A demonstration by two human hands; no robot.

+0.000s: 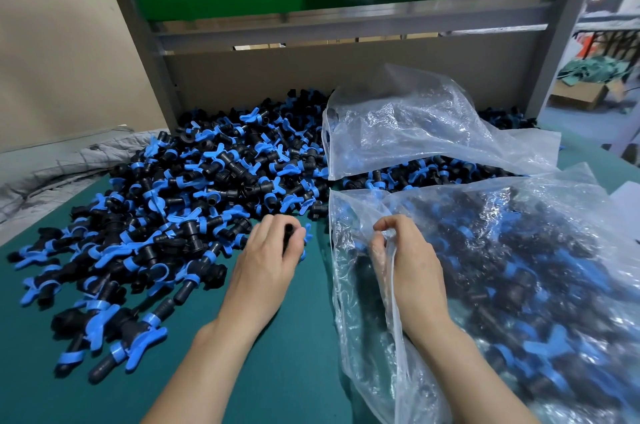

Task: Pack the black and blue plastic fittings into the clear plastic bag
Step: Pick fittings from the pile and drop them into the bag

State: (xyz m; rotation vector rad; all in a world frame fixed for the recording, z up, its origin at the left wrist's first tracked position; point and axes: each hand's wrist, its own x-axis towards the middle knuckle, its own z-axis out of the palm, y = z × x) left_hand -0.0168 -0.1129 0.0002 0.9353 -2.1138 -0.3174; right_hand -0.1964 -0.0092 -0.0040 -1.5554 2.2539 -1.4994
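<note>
Black fitting (288,236) is gripped in the left hand (268,255); the rim of the bag (360,337) is pinched by the right hand (408,261).

Single head-worn wide-angle view, looking forward and down, close above green table (304,319)
</note>
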